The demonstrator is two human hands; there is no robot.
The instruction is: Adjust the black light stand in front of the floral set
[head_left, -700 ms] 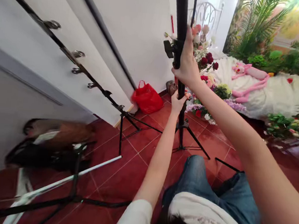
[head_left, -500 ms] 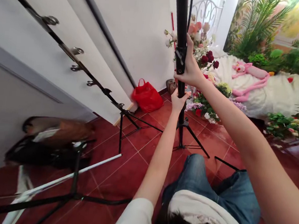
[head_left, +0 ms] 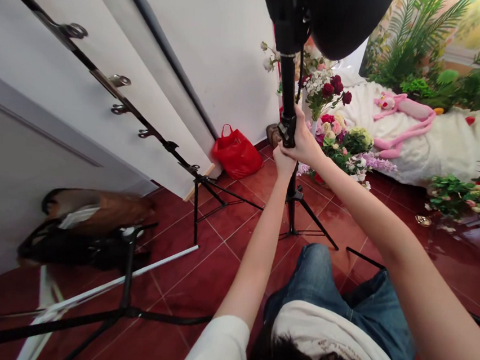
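Note:
Straight ahead stands a black light stand (head_left: 289,83) on tripod legs, with a large black lamp head (head_left: 344,20) at its top. My right hand (head_left: 304,138) wraps round the stand's pole at the collar with the clamp knob (head_left: 286,129). Just below it, my left hand (head_left: 284,160) grips the same pole, and the two hands touch. The fingers on the far side of the pole are partly hidden. A dark cable hangs beside the pole under the lamp.
A red plastic bag (head_left: 237,152) sits by the wall. Other black stand legs (head_left: 126,305) and a white pole (head_left: 164,262) cross the floor at left. Flowers (head_left: 333,129) and a white-draped bed with a pink plush toy (head_left: 412,109) lie to the right.
My right hand has come down with the upper pole section to meet my left hand. The lamp head has dropped further into view. My left hand stays nearly in place.

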